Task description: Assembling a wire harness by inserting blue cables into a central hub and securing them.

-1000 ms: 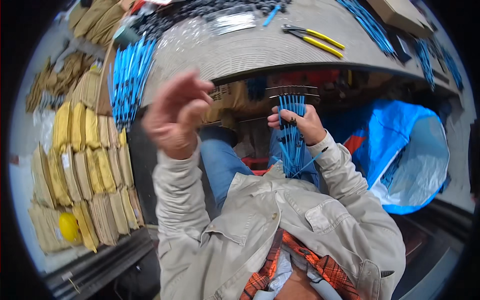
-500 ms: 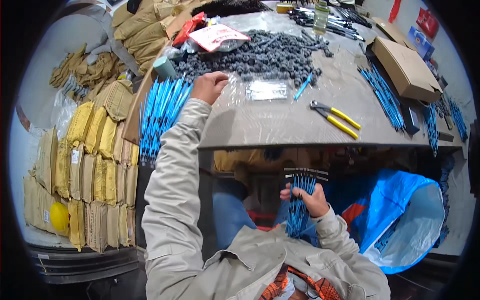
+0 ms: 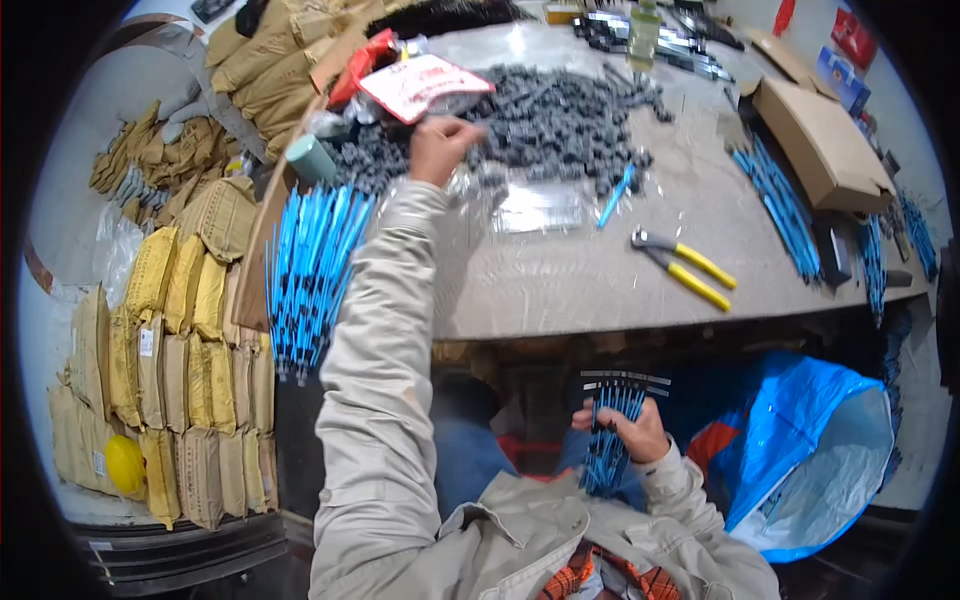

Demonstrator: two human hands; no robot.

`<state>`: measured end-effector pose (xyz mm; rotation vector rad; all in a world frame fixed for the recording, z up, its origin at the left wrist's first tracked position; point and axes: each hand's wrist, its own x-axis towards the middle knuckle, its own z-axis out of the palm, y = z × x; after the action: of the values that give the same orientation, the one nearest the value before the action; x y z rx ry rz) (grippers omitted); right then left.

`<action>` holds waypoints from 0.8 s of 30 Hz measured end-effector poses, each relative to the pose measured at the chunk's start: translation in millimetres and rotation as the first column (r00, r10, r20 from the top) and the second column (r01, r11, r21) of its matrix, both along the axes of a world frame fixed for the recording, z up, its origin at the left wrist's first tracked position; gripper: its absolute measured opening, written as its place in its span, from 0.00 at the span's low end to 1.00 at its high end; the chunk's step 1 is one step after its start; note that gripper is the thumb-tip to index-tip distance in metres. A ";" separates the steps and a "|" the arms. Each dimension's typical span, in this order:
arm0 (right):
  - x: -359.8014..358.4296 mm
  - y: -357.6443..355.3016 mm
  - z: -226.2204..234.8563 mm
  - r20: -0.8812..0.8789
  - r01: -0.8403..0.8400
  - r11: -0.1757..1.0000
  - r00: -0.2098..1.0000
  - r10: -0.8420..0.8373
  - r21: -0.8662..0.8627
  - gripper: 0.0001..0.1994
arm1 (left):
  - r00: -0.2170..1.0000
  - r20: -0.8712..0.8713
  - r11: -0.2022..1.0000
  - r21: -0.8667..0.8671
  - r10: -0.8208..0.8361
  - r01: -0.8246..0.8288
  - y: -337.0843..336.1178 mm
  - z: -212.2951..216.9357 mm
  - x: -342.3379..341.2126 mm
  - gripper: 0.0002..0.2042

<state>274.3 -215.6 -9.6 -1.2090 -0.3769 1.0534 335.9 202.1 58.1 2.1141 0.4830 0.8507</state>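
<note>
My left hand [image 3: 440, 150] is stretched out over the table at the near left part of a heap of small dark grey plastic pieces [image 3: 560, 125]. Its fingers are drawn together; anything between them is too small to see. Low in front of my body, my right hand [image 3: 640, 430] grips a bundle of thin blue sticks [image 3: 612, 450] with dark heads lined up in a row. A big stack of similar blue sticks [image 3: 315, 265] lies by the table's left edge, beside my left forearm.
Yellow-handled pliers [image 3: 690, 270] and a small clear bag [image 3: 540, 210] lie on the table [image 3: 560, 290]. A cardboard box [image 3: 820, 145] stands at the right, a pale green cylinder [image 3: 311, 160] at the left. Below hangs an open blue sack [image 3: 800, 460]; paper sacks [image 3: 190, 370] are stacked left.
My left hand has moved forward and right, from the near edge of the heap up to the pieces. My right hand keeps its hold on the blue sticks. The view has shifted slightly.
</note>
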 end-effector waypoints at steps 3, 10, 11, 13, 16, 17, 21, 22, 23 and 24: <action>1.5 -10.2 3.5 0.060 0.033 0.999 0.998 -0.031 -0.022 0.11 | 0.951 0.179 0.774 -0.553 -0.253 0.309 -88.5 34.4 -37.8 0.05; -12.4 -1.8 4.9 0.041 -0.096 0.982 0.995 0.090 0.161 0.08 | 0.932 0.180 0.262 -0.927 -0.314 0.267 -225.5 -42.7 -165.0 0.06; -12.7 -3.4 4.0 0.055 -0.094 0.981 0.995 0.086 0.170 0.08 | 0.940 0.214 0.218 -0.936 -0.266 0.275 -238.7 -47.0 -165.9 0.07; -17.0 -5.6 2.2 0.095 -0.103 0.974 0.992 0.085 0.203 0.09 | 0.948 0.278 0.152 -0.941 -0.157 0.301 -258.9 -52.2 -171.3 0.09; -26.9 -11.4 2.7 0.130 -0.114 0.968 0.988 0.086 0.225 0.10 | 0.951 0.296 0.114 -0.945 -0.094 0.305 -270.1 -54.2 -180.1 0.10; -29.2 -12.9 3.4 0.142 -0.119 0.965 0.986 0.087 0.233 0.10 | 0.955 0.282 0.110 -0.951 -0.090 0.291 -270.5 -53.4 -181.6 0.10; -34.6 -16.8 5.0 0.170 -0.129 0.960 0.982 0.088 0.249 0.11 | 0.964 0.255 0.133 -0.955 -0.076 0.263 -276.9 -45.9 -182.6 0.10; -35.7 -17.2 4.3 0.169 -0.127 0.961 0.982 0.086 0.248 0.11 | 0.965 0.252 0.165 -0.951 -0.072 0.261 -279.2 -43.1 -182.1 0.10; -36.3 -17.4 3.6 0.169 -0.124 0.961 0.982 0.084 0.247 0.11 | 0.966 0.249 0.196 -0.946 -0.067 0.257 -281.2 -40.5 -181.5 0.10; -36.3 -17.8 3.5 0.168 -0.122 0.962 0.982 0.082 0.246 0.11 | 0.968 0.245 0.228 -0.940 -0.062 0.253 -282.8 -38.5 -180.8 0.10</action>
<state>238.0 -233.3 -6.1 -1.0509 -0.6836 0.9664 155.1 -80.7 19.7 0.8391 0.5009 0.3556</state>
